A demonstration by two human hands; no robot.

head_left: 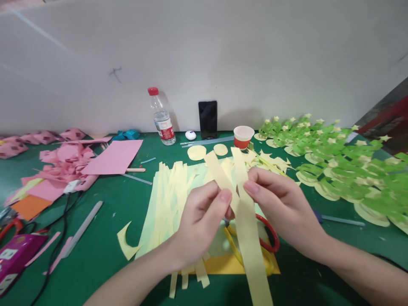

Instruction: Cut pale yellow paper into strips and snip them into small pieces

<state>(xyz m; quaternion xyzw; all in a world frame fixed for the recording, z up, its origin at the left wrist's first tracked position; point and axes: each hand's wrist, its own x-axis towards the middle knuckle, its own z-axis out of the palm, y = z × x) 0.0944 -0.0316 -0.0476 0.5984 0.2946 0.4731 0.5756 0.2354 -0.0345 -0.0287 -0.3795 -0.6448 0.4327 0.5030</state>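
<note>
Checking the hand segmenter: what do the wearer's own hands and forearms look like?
Bare, ungloved left hand and right hand; no rings on visible fingers. Left forearm and right forearm also bare: no sleeve, watch or bracelet in view.

Fairly bright, diffuse light fills this spot. On the smooth pale grey wall point(204, 51) a white streak slants across the upper left; the clear plastic bottle with a red cap point(163, 123) casts a soft shadow rightward, so light reaches it from the left. The dark green tabletop point(306, 276) dims toward us. The purple box with white patches point(28, 255) looks stretched at the edge.
</note>
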